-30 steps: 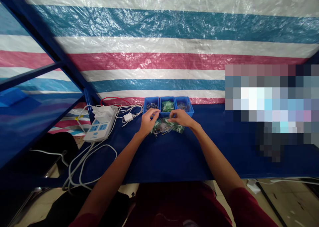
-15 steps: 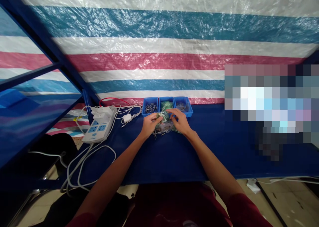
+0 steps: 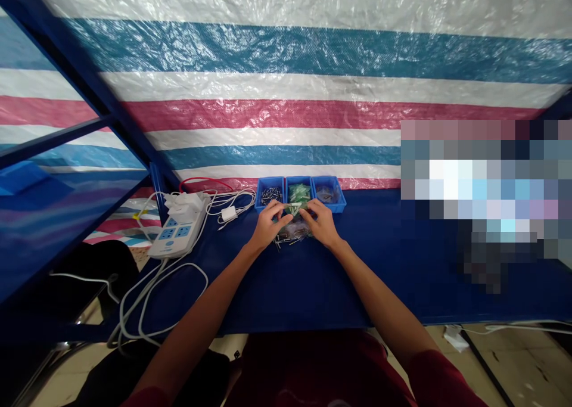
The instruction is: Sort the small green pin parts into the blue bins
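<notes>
Green packet (image 3: pixel 295 209) is pinched in both grips, left hand (image 3: pixel 269 223) and right hand (image 3: pixel 322 221); blue bins (image 3: pixel 342 207) stand just beyond.

Striped sheeting (image 3: pixel 286 115) in white, teal and dark pink; a plain dark blue bench (image 3: pixel 304 288); brighter blue bins (image 3: pixel 328 206) at its far edge; a white power strip (image 3: pixel 181 234) with blue socket panels.

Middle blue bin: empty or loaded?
Loaded: the middle blue bin shows a heap of green pieces inside.
</notes>
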The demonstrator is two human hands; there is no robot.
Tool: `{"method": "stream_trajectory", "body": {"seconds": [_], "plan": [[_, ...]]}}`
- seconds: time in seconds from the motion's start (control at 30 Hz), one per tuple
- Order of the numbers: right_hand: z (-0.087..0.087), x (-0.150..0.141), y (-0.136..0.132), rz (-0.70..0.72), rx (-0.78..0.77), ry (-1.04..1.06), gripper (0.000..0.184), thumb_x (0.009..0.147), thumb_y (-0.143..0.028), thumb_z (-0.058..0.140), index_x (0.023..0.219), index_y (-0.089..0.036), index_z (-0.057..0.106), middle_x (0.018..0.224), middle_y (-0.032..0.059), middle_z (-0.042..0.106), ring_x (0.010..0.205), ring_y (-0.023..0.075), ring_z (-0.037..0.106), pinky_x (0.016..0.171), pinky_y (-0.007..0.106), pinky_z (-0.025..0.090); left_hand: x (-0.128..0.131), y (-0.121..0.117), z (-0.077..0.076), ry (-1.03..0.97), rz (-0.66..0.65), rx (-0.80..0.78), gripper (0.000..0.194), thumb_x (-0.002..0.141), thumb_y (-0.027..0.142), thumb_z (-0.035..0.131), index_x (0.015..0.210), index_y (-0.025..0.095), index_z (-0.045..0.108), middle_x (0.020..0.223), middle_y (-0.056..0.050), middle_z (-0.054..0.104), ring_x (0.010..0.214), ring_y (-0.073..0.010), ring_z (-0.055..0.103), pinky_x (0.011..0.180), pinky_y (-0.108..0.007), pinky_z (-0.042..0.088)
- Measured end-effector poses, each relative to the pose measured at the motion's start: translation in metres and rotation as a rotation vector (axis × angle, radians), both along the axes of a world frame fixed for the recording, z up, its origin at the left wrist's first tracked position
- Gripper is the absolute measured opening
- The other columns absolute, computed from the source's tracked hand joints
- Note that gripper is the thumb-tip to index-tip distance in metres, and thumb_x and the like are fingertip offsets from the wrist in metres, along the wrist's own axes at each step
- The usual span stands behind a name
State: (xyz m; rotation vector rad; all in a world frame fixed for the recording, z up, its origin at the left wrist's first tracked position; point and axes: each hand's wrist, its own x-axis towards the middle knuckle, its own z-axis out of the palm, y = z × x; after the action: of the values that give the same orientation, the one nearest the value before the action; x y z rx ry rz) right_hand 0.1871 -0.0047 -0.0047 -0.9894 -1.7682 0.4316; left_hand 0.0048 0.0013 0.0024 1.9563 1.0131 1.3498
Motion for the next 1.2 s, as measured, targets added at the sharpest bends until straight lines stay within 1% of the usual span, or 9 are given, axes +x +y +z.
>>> {"method": "stream_trajectory", "body": {"seconds": [0.1,0.2,0.33,0.43,0.63,0.87,1.03,1.13,1.2], "plan": [[0.000,-0.002,-0.001,0.030,-0.047,0.005,0.034,0.092,-0.041,0.050,0.067,-0.018,0.056,0.068,0.0009,0.050,0.062,0.0135,0.048,0.059,0.025,0.040,0.001,0.002,-0.002,0.011,0.005,-0.056,0.032,0.078,0.046,0.066,0.087,0.015,0.066,0.089,-0.005,0.063,0.075,-0.0152,0.058,0.069,-0.027,0.049],[-0.001,-0.002,-0.001,0.021,-0.092,0.027,0.029,0.094,-0.038,0.045,0.083,-0.018,0.063,0.069,0.0013,0.055,0.063,0.0143,0.051,0.063,0.026,0.043,0.003,0.002,-0.005,-0.078,-0.019,-0.172,0.032,0.078,0.045,0.067,0.086,0.014,0.065,0.082,-0.004,0.065,0.076,-0.0164,0.061,0.072,-0.028,0.051],[-0.003,0.002,-0.001,0.012,-0.028,-0.009,0.036,0.095,-0.026,0.037,0.126,-0.021,0.055,0.095,0.0070,0.061,0.074,0.0160,0.058,0.069,0.029,0.050,0.004,0.002,-0.006,-0.224,-0.034,-0.290,0.036,0.074,0.043,0.071,0.096,0.016,0.061,0.076,-0.003,0.067,0.067,-0.0155,0.063,0.066,-0.028,0.052],[-0.006,0.003,-0.001,0.024,0.066,-0.103,0.042,0.092,-0.023,0.042,0.133,-0.026,0.051,0.118,0.0100,0.053,0.082,0.0164,0.059,0.071,0.030,0.053,0.004,0.001,-0.004,-0.282,-0.017,-0.320,0.045,0.072,0.042,0.074,0.105,0.019,0.053,0.067,0.002,0.065,0.055,-0.0129,0.061,0.058,-0.025,0.050],[-0.011,-0.001,0.001,-0.053,0.144,-0.096,0.021,0.092,-0.031,0.051,0.102,-0.023,0.068,0.114,0.0099,0.052,0.088,0.0178,0.059,0.072,0.031,0.054,0.006,-0.001,-0.001,-0.269,-0.045,-0.303,0.043,0.073,0.042,0.073,0.102,0.018,0.053,0.057,0.005,0.059,0.052,-0.0119,0.058,0.057,-0.023,0.048],[-0.007,-0.003,0.000,-0.067,0.117,-0.037,0.026,0.095,-0.035,0.046,0.090,-0.020,0.067,0.104,0.0101,0.061,0.091,0.0190,0.061,0.079,0.031,0.052,0.006,-0.004,0.001,-0.214,-0.098,-0.277,0.049,0.081,0.044,0.064,0.121,0.016,0.056,0.064,0.001,0.061,0.060,-0.0125,0.058,0.066,-0.026,0.049],[-0.006,-0.003,-0.001,-0.113,0.028,0.029,0.029,0.093,-0.040,0.046,0.088,-0.019,0.065,0.082,0.0063,0.067,0.076,0.0182,0.063,0.073,0.029,0.051,0.003,-0.001,0.000,-0.098,-0.047,-0.104,0.032,0.080,0.044,0.066,0.095,0.016,0.069,0.078,-0.004,0.061,0.070,-0.0136,0.056,0.069,-0.027,0.048],[-0.008,-0.004,-0.002,-0.074,-0.007,0.032,0.028,0.092,-0.040,0.047,0.086,-0.019,0.065,0.074,0.0038,0.066,0.067,0.0171,0.062,0.069,0.028,0.050,0.003,0.001,0.001,-0.029,0.018,-0.002,0.026,0.079,0.041,0.067,0.076,0.016,0.068,0.085,-0.005,0.061,0.075,-0.0150,0.057,0.070,-0.027,0.048],[-0.009,-0.005,-0.003,-0.043,-0.036,0.026,0.027,0.092,-0.039,0.047,0.088,-0.019,0.065,0.072,0.0029,0.066,0.063,0.0165,0.062,0.067,0.028,0.050,0.003,0.000,0.002,-0.041,0.013,-0.023,0.026,0.080,0.042,0.065,0.077,0.016,0.066,0.086,-0.006,0.063,0.077,-0.0159,0.059,0.072,-0.028,0.048]]}}
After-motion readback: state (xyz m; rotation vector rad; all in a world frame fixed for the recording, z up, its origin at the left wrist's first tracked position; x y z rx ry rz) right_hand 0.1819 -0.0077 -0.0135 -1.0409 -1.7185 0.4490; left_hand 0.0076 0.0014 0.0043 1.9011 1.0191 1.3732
